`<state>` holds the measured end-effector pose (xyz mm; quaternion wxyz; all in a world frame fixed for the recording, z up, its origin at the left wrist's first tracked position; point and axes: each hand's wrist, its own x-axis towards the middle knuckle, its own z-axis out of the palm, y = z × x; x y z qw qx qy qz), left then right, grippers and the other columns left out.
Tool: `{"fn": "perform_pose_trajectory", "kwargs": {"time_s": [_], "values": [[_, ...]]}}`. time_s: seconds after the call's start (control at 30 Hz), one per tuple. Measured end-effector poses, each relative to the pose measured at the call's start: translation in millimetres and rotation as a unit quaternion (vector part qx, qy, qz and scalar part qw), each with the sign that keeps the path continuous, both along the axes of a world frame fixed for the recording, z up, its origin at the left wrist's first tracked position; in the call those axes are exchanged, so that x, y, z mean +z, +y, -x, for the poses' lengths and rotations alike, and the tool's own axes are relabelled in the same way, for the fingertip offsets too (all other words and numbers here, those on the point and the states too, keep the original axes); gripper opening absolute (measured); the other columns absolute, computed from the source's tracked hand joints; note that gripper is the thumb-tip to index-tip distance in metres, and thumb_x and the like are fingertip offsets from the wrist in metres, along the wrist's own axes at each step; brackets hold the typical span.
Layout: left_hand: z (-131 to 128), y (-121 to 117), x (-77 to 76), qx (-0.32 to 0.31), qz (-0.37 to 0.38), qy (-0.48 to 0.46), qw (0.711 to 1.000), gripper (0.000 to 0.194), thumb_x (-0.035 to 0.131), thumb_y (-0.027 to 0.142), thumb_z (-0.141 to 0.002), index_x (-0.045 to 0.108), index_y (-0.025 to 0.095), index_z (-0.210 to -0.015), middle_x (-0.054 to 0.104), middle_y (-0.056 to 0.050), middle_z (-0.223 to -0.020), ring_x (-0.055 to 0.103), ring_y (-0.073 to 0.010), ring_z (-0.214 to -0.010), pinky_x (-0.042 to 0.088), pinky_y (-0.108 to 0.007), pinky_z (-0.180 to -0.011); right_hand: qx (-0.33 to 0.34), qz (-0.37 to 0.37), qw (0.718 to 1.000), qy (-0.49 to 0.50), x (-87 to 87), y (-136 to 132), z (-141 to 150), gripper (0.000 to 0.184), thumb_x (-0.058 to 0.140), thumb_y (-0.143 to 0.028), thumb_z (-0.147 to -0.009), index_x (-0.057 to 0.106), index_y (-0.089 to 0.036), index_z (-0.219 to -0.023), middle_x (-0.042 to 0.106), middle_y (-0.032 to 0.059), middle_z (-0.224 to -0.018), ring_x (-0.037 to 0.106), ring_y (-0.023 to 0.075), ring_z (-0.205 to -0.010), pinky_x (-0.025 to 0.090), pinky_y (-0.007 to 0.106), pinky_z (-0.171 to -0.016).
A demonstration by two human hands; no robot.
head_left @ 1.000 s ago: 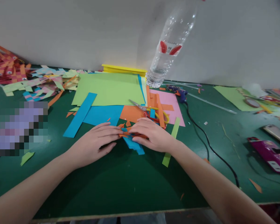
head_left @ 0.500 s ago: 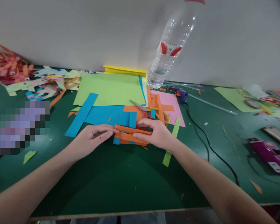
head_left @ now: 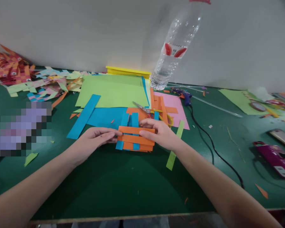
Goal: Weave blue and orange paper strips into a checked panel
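Note:
Between my hands is a small paper weave (head_left: 137,138) of orange strips crossed by blue strips. My left hand (head_left: 102,136) grips its left edge between thumb and fingers. On the right side, my right hand (head_left: 158,133) pinches it, thumb on the front orange strip and fingers behind. Blue strip ends stick up past the top orange strip. Just behind the weave lie scissors (head_left: 144,109) with yellow and red handles, partly covering orange paper. A loose green strip (head_left: 172,160) passes beneath my right wrist.
Green sheets (head_left: 114,90) are stacked at the back, a blue strip (head_left: 84,117) across their corner. A plastic bottle (head_left: 173,50) leans on the wall. Right are a glue gun (head_left: 186,97) with black cord, a purple power strip (head_left: 274,158) and a phone (head_left: 281,139). Woven paper pieces (head_left: 11,71) lie left.
The weave has tilted up to face me more, so its lower strips show better. Its blue strips are now more spread apart. Both hands keep hold of it.

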<state>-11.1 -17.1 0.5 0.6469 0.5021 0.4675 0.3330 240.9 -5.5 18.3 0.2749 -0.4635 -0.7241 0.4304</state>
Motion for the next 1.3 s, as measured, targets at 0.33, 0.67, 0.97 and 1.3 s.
{"fn": "perform_pose_trajectory", "kwargs": {"time_s": [0.33,0.67,0.97,1.3], "values": [[0,1,2.7,0.025,-0.029,0.064,0.997,0.025,0.064,0.040,-0.079,0.073,0.019,-0.089,0.073,-0.006,-0.096,0.067,-0.0206,-0.087,0.054,-0.033,-0.083,0.059,0.024,0.998,-0.006,-7.6,4,-6,0.064,0.073,-0.041,-0.072,0.048,-0.022,-0.127,0.056,0.0098,-0.127,0.060,0.0239,-0.108,0.054,0.041,-0.089],[2,-8,0.6,-0.082,-0.394,0.394,0.826,0.026,0.045,0.036,-0.090,0.064,0.018,-0.089,0.067,-0.003,-0.072,0.060,-0.0187,-0.062,0.041,-0.029,-0.056,0.083,-0.101,0.987,-0.097,-9.7,2,-8,0.063,0.070,-0.034,-0.076,0.042,-0.025,-0.132,0.057,0.0080,-0.126,0.057,0.0244,-0.112,0.047,0.043,-0.094],[0,-6,-4.9,-0.187,-0.518,0.370,0.748,0.019,0.064,0.033,-0.084,0.058,0.019,-0.096,0.065,-0.002,-0.098,0.059,-0.0201,-0.092,0.037,-0.034,-0.080,0.192,-0.313,0.900,-0.234,-1.3,-1,-6,0.033,0.063,-0.050,-0.080,0.063,-0.018,-0.082,0.063,0.0021,-0.074,0.055,0.0179,-0.077,0.038,0.035,-0.079],[1,-6,-7.7,-0.200,-0.513,0.375,0.746,0.024,0.064,0.040,-0.084,0.061,0.021,-0.099,0.067,-0.002,-0.095,0.060,-0.0189,-0.091,0.034,-0.034,-0.083,0.211,-0.337,0.873,-0.282,-5.7,-7,-1,0.033,0.057,-0.048,-0.085,0.066,-0.017,-0.080,0.064,0.0014,-0.071,0.055,0.0160,-0.069,0.034,0.028,-0.067]]}}
